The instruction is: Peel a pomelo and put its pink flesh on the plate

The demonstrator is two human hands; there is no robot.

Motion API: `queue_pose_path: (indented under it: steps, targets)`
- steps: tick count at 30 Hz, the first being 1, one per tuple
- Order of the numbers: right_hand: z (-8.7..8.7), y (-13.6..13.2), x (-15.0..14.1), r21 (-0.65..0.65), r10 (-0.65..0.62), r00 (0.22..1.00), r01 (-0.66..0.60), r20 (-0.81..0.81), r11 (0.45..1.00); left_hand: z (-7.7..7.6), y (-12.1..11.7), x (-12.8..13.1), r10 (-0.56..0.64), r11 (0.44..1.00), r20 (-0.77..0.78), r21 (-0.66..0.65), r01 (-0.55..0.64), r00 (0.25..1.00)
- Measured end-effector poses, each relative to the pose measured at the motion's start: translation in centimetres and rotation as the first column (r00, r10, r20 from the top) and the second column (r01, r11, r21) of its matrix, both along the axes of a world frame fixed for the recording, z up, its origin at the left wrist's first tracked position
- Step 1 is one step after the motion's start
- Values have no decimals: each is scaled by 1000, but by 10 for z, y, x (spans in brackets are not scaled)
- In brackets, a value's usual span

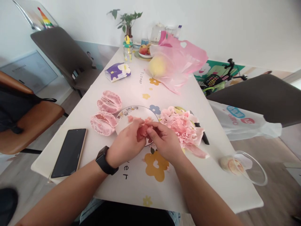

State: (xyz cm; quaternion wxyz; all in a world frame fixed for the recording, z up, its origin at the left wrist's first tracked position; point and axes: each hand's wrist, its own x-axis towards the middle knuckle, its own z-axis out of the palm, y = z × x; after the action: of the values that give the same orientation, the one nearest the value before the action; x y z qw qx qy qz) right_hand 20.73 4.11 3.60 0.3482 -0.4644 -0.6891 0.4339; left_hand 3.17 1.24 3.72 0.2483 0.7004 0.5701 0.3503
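Over the front of a white plate (122,122) with small printed figures on its rim, both my hands come together on a piece of pink pomelo flesh (142,130). My left hand (127,141), with a black watch on the wrist, is closed around it. Finger and thumb of my right hand (164,138) pinch its other side. Several bits of pink flesh (130,119) lie on the plate. Left of the plate are two peeled pomelo portions (103,123). A heap of pink-white peel (180,125) lies to the right, partly over a dark-handled knife (205,137).
A phone (69,153) lies at the table's left edge. Farther back are a tissue pack (118,72), a cup (128,51), a fruit plate (144,56) and a pink bag (178,62) holding a yellow round fruit. A clear container (244,168) stands at the right edge.
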Motion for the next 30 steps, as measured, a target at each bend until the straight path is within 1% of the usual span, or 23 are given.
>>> queue_pose_path:
  steps: [2, 3, 4, 6, 8, 10, 11, 14, 16, 19, 21, 24, 26, 28, 30]
  targets:
    - [0, -1, 0, 88, -36, 996, 29, 81, 996, 2, 1, 0, -4, 1000, 9, -9, 4, 1000]
    - [0, -1, 0, 96, -41, 995, 32, 93, 995, 3, 1, 0, -7, 1000, 20, -14, 7, 1000]
    - [1, -1, 0, 69, -38, 996, 32, 80, 997, 4, 1, -1, -11, 1000, 36, -22, 12, 999]
    - [3, 1, 0, -51, -27, 1000, 26, -7, 998, 6, 0, -1, -20, 998, 78, -52, 24, 997]
    - [5, 4, 0, -171, -35, 993, 15, -113, 985, 8, 0, -1, -24, 995, 116, -89, 34, 993]
    - [7, 5, 0, -241, -49, 982, 3, -184, 971, 9, 0, 0, -25, 995, 130, -96, 38, 991]
    - [7, 6, 0, -254, -49, 978, -5, -203, 967, 8, 0, 0, -22, 997, 123, -74, 31, 992]
    - [5, 5, 1, -247, -23, 974, -34, -226, 968, 6, 2, 0, -21, 998, 71, 64, 16, 997]
    - [3, 6, 1, -256, 0, 967, -67, -253, 964, 4, 2, 0, -26, 993, 54, 113, 19, 998]
    - [2, 7, 3, -301, 8, 951, -106, -310, 948, 2, 3, -1, -20, 998, 88, 56, 15, 996]
    - [3, 7, 4, -312, 8, 949, -111, -315, 944, 1, 3, -1, -14, 1000, 112, 21, 11, 994]
    - [5, 7, 3, -301, -25, 964, -59, -266, 952, 0, 3, -1, -16, 1000, 127, 19, 13, 992]
    - [5, 7, 3, -317, -54, 965, -31, -255, 948, -1, 3, -1, -15, 1000, 155, 1, 15, 988]
    - [3, 7, 3, -361, -69, 952, -45, -297, 932, -2, 3, -2, -17, 999, 216, -45, 28, 976]
    - [0, 9, 3, -413, -91, 920, -81, -381, 907, -3, 4, -3, -24, 992, 316, -109, 62, 949]
